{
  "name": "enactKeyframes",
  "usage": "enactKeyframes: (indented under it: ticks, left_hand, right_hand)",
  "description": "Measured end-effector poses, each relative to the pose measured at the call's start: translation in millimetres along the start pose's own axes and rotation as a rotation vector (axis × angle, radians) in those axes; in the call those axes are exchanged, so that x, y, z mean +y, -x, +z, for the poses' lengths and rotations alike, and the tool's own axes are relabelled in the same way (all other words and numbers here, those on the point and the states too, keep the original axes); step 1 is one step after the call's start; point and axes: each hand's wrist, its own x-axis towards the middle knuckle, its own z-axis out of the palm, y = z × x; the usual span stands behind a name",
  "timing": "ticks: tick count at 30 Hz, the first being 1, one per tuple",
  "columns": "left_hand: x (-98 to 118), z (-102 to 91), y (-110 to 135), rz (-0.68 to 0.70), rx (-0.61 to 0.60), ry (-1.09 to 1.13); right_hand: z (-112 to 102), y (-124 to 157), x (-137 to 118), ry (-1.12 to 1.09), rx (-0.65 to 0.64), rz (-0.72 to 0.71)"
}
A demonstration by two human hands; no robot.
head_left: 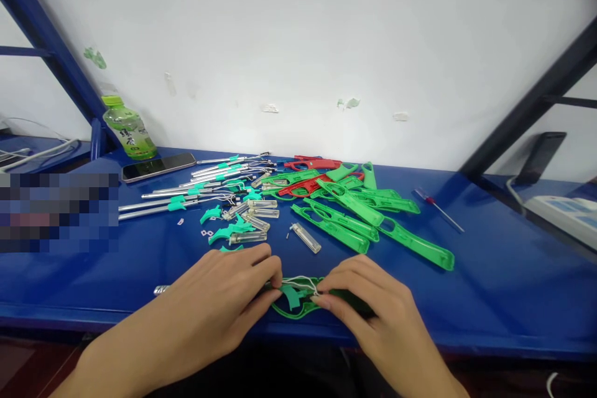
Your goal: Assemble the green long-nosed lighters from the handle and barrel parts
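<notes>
Table (508, 273), one: blue, bearing every lot below.

Hands, two, at the near edge. Left hand (228, 292): fingers drawn nearly together on the left part of a green working shell (299, 316). Right hand (377, 298): thumb and forefinger pinched on white wires (309, 281) at the shell's right part. Step in hand, by judgement: laying the wires into the shell, beside the teal trigger (292, 298) lying inside it. The next move seems to call for tucking the wires below the rim while the left fingers steady the shell.

Bottle (133, 134), one: green-capped, far left.

Phone (158, 167), one: flat, beside the bottle.

Loose green shells (417, 247): about nine; the heaps overlap, so this count and those of rods and tanks are approximate.

Red shells (310, 164): two, toward the wall.

Rod assemblies (177, 203): about eight, silver with teal pieces, left of the shells.

Screwdriver (430, 201), one: right of the shells, apart.

Clear tanks (308, 239): about seven, one lying apart.

Loose triggers (211, 216): at least three, teal, beside the tanks.

Pink chips (180, 221): a few, near the rods.
</notes>
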Motion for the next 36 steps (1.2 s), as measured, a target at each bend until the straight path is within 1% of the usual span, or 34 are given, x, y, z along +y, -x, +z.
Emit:
enactKeyframes:
  ticks: [7,15,23,36]
  left_hand:
    - [0.0,5.8,-2.2,0.009,-0.015,-0.021]
    - [-0.1,2.4,-4.4,0.026,-0.014,-0.030]
    - [-2.0,2.1,-5.5,-0.008,-0.029,0.033]
    - [-7.6,-0.5,-5.1,0.028,0.006,0.103]
  right_hand:
    - [0.3,1.1,2.8,0.004,0.010,-0.013]
    - [-1.1,1.6,4.6,-0.008,-0.005,-0.003]
    - [-1.7,1.0,3.8,-0.018,-0.008,0.008]
    - [-1.8,0.4,3.8,-0.016,0.005,-0.025]
